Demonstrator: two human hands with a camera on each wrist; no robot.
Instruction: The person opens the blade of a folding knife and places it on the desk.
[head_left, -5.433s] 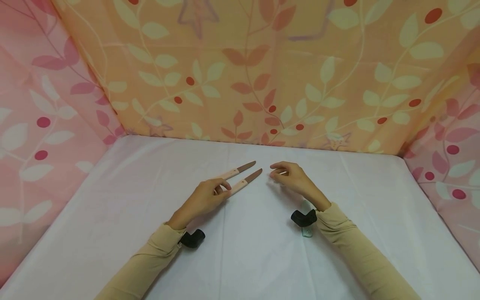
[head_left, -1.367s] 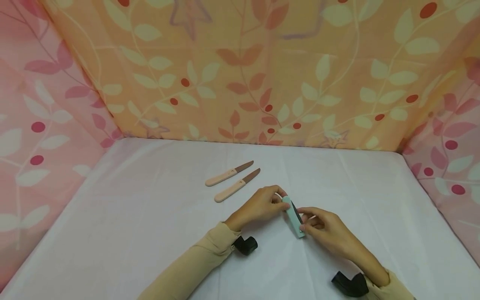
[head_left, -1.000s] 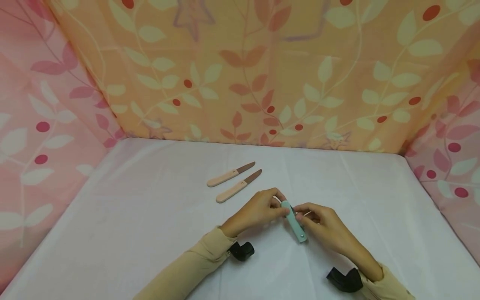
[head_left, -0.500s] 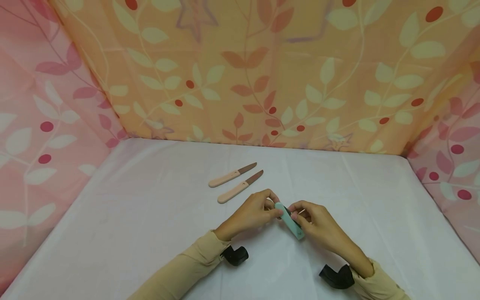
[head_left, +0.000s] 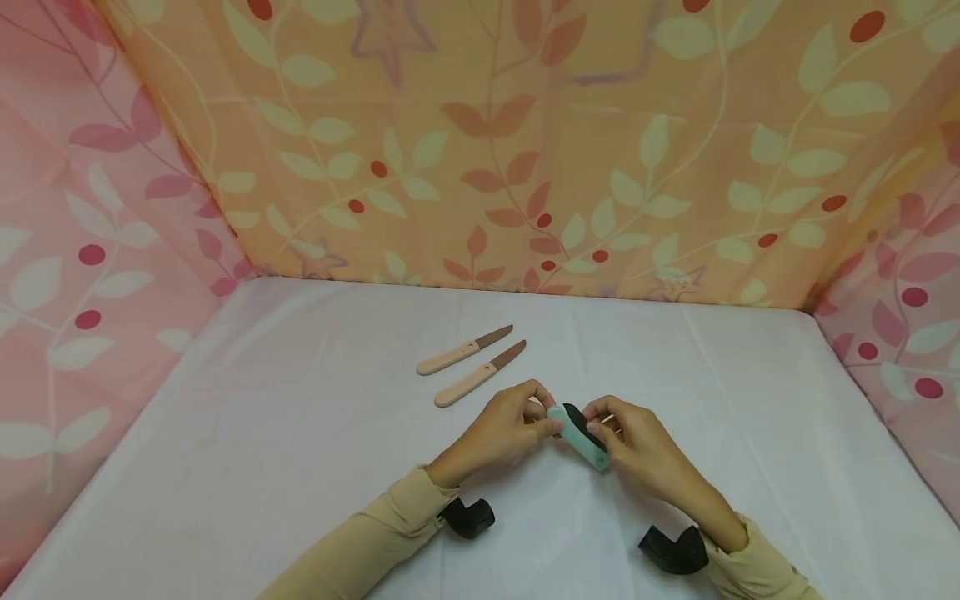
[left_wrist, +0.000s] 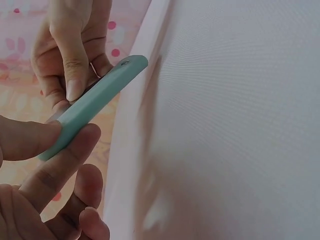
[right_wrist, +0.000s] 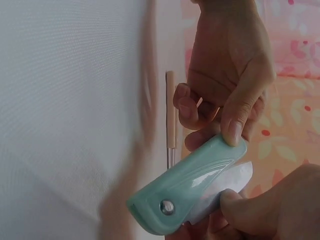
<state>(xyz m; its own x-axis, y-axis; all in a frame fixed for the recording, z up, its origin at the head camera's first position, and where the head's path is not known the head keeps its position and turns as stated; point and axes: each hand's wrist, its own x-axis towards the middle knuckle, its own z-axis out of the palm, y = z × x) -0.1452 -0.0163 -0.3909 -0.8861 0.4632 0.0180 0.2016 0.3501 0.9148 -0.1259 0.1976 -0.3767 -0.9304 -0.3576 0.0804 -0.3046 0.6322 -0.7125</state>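
A folding knife with a mint-green handle [head_left: 587, 450] is held just above the white cloth, between both hands. My left hand [head_left: 510, 425] pinches one end of the handle between thumb and fingers. On the blade [right_wrist: 232, 184], partly swung out from the handle, the thumb and fingers of my right hand [head_left: 637, 437] keep a pinch. A round metal pivot [right_wrist: 167, 206] shows at the handle's other end. In the left wrist view the handle [left_wrist: 100, 97] is seen nearly edge-on, hiding most of the blade.
Two knives with pale handles and brown blades, a farther one [head_left: 450, 357] and a nearer one [head_left: 467, 385], lie side by side beyond my left hand. White cloth [head_left: 262, 417] covers the table. Patterned fabric walls [head_left: 480, 150] rise behind and at both sides.
My left hand has left the two pale-handled knives, which now lie on the cloth. Both hands have taken hold of the folding knife. Its blade stands farther out than half a second ago.
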